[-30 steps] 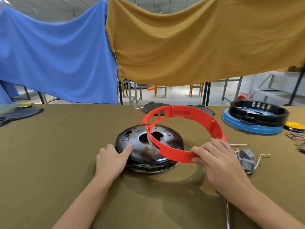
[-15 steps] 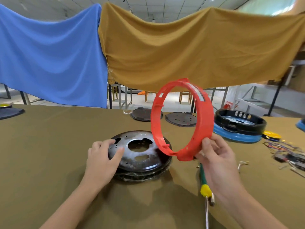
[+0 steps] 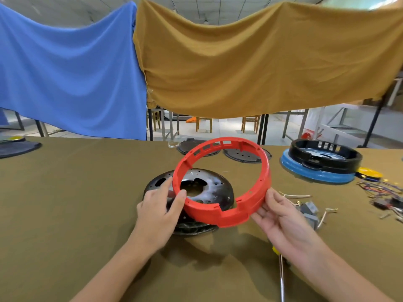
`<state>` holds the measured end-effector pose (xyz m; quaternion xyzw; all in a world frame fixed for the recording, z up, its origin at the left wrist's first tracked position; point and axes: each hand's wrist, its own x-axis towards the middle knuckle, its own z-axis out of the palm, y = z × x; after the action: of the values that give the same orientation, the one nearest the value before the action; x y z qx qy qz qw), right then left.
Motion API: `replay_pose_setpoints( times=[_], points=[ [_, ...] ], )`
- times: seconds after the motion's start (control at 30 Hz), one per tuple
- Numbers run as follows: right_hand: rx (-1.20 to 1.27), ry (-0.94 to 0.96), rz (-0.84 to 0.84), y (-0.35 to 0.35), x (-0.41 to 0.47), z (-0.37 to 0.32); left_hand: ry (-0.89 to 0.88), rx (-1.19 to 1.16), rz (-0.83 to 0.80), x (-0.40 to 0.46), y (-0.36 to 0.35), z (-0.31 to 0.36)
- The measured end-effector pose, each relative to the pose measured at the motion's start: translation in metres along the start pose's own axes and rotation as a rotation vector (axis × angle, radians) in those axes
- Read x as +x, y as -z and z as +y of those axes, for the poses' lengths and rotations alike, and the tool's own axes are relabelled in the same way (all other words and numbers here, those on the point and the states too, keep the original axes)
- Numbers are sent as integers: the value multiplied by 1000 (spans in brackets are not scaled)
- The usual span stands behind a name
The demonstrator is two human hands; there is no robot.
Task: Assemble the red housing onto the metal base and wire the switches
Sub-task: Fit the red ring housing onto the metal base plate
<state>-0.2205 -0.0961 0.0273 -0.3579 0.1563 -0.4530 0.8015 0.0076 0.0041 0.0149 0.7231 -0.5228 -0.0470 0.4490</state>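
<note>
Far left at about 9 o'clock there's a dark flat plate (image 3: 18, 147) lying on the bench (image 3: 76, 203), which has an olive cloth over it. Behind that hang a blue cloth (image 3: 69, 68) and a mustard cloth (image 3: 261, 59).

Dead centre is the metal base (image 3: 209, 188), a shiny dark dish with holes, sitting flat on the bench. The left hand (image 3: 159, 210) is at the base's 8 o'clock edge, thumb hooked over the red housing (image 3: 224, 182) rim and fingers (image 3: 165, 184) stretched along the outside of the ring, so it's pinching the ring. The housing is tilted, near edge low over the base, far edge lifted toward 12 o'clock. It isn't seated.

The right hand (image 3: 281, 219) holds the ring's lower right side, around 5 o'clock, fingers curled under it and thumb on the outer wall.

Below that hand a screwdriver (image 3: 281, 275) with a yellow collar lies on the bench. Just right of the hand are grey switches (image 3: 309, 211) with loose leads. Further back at 2 o'clock a black housing (image 3: 325, 153) sits on a blue base (image 3: 314, 173), and a tangle of coloured wires (image 3: 383, 190) lies at 3 o'clock. Two dark discs (image 3: 242, 155) lie behind the ring.
</note>
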Motion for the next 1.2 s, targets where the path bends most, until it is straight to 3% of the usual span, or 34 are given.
replay_pose_setpoints(
  times=[0.27,0.6,0.73,0.93,1.2],
  points=[
    [-215,-86,19,0,-5,3,46,-182,66,2,7,-5],
    [-324,59,57,-2,-7,5,46,-528,186,4,10,-1],
    [-367,19,-5,-3,-7,5,74,-547,187,4,12,-1],
    [-526,-5,54,-3,-7,6,85,-528,206,7,12,-6],
    [-968,75,-39,-24,20,6,174,-480,333,20,16,-24]
  ],
)
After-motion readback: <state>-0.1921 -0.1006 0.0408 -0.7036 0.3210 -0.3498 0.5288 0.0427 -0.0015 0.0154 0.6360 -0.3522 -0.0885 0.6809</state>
